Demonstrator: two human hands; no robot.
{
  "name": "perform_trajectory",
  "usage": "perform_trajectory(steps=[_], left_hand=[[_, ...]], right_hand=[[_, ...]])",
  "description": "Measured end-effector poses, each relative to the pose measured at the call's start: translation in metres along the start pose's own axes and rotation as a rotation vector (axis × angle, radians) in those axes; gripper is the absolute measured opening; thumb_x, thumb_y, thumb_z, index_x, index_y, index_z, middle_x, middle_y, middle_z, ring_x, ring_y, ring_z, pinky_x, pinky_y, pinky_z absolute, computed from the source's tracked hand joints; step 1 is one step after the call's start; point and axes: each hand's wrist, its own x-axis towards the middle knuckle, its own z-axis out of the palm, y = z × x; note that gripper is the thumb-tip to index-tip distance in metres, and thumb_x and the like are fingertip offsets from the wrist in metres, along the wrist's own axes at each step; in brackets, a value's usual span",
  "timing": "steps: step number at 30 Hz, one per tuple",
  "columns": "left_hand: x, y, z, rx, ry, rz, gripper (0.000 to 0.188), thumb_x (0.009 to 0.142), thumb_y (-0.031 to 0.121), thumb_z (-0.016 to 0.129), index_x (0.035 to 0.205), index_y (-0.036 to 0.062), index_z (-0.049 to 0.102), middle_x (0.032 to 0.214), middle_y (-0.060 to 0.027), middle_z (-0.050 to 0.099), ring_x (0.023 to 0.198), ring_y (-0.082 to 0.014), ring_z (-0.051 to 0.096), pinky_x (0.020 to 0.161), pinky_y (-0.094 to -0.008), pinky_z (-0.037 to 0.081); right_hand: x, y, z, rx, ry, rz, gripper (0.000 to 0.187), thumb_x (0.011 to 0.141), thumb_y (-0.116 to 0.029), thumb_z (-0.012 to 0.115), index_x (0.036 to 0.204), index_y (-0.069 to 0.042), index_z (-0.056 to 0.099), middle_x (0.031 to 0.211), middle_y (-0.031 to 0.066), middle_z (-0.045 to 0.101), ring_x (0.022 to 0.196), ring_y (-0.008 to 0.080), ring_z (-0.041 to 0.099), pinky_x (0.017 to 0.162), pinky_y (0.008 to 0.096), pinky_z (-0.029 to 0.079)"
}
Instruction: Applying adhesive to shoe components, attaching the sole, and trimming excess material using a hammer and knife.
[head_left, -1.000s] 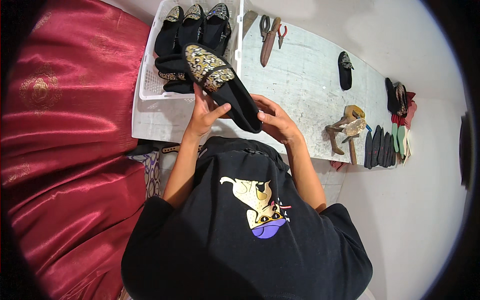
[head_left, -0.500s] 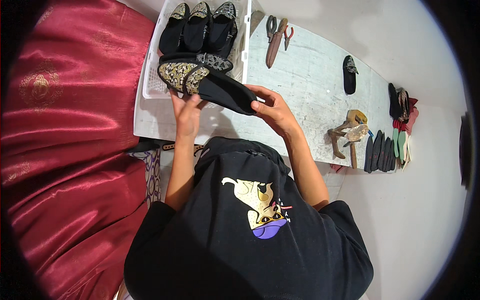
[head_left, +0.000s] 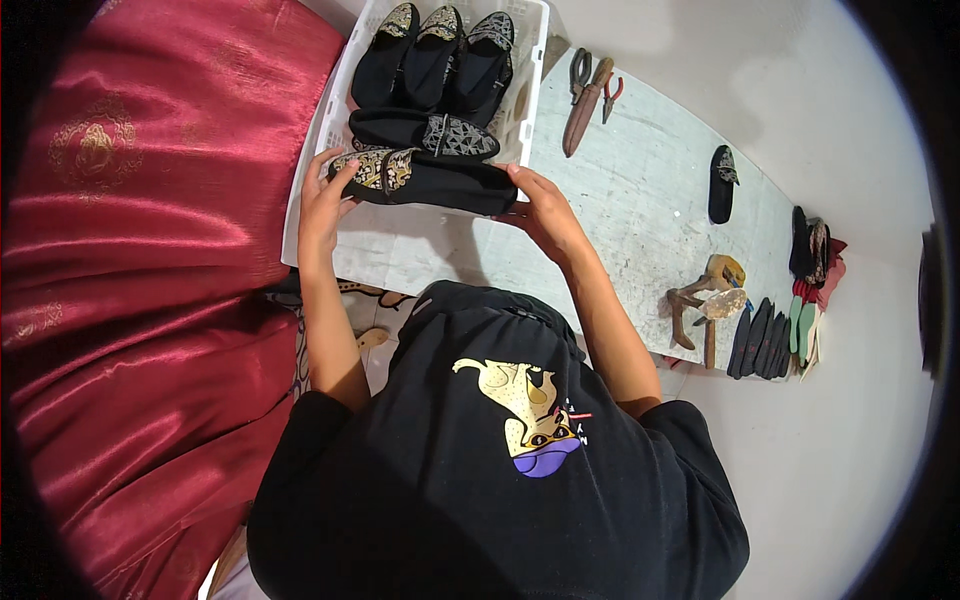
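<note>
Between my hands is a black slip-on shoe (head_left: 455, 184) with a gold-patterned toe, held lengthwise over the near end of a white plastic basket (head_left: 527, 110). My left hand (head_left: 325, 200) grips its toe end, thumb on the patterned upper. At the heel, my right hand (head_left: 543, 212) is closed around the back edge. Just beyond it, a black shoe with a silver-patterned toe (head_left: 460, 137) lies crosswise in the basket. Several more patterned shoes (head_left: 432, 60) are lined up at the basket's far end, toes pointing away.
Pliers and a brown-handled tool (head_left: 587, 105) lie right of the basket. A single shoe (head_left: 721, 185) rests farther right on the white table (head_left: 620, 230). A shoe-last stand with a hammer (head_left: 710, 300) and dark soles (head_left: 760, 340) are at the right end. Red satin cloth (head_left: 180, 250) hangs at left.
The gold-patterned shoe has gone from slanted to nearly level and down toward the basket's near end. My left hand has shifted left to its toe. The view has moved slightly.
</note>
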Motion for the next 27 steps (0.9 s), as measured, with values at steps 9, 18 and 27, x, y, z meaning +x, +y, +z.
perform_trajectory(steps=[9,18,27], left_hand=[[0.068,0.008,-0.022,0.613,-0.129,-0.099,0.044,0.099,0.030,0.072,0.134,0.0043,0.064,0.115,-0.0108,0.070,0.100,-0.0157,0.068,0.076,-0.0332,0.060],[0.106,-0.021,-0.040,0.922,-0.269,0.052,0.047,0.096,0.027,0.074,0.132,-0.0017,0.065,0.115,-0.0213,0.072,0.100,-0.0258,0.071,0.088,-0.0350,0.055],[0.127,-0.039,-0.033,0.925,-0.327,0.036,0.042,0.093,0.008,0.076,0.129,0.0002,0.058,0.120,-0.0168,0.066,0.111,-0.0216,0.063,0.098,-0.0317,0.049]], right_hand=[[0.043,0.006,0.007,-0.026,-0.016,0.136,0.046,0.106,-0.034,0.059,0.127,0.006,0.061,0.118,0.0159,0.067,0.103,0.0231,0.067,0.091,0.0375,0.058],[0.078,0.037,0.003,-0.052,0.060,0.232,0.037,0.108,-0.029,0.054,0.124,0.004,0.063,0.107,0.0105,0.070,0.089,0.0189,0.064,0.078,0.0351,0.053],[0.100,0.058,0.002,-0.256,0.137,0.237,0.046,0.108,-0.027,0.054,0.143,0.003,0.053,0.125,0.0112,0.068,0.106,0.0196,0.063,0.087,0.0336,0.049]])
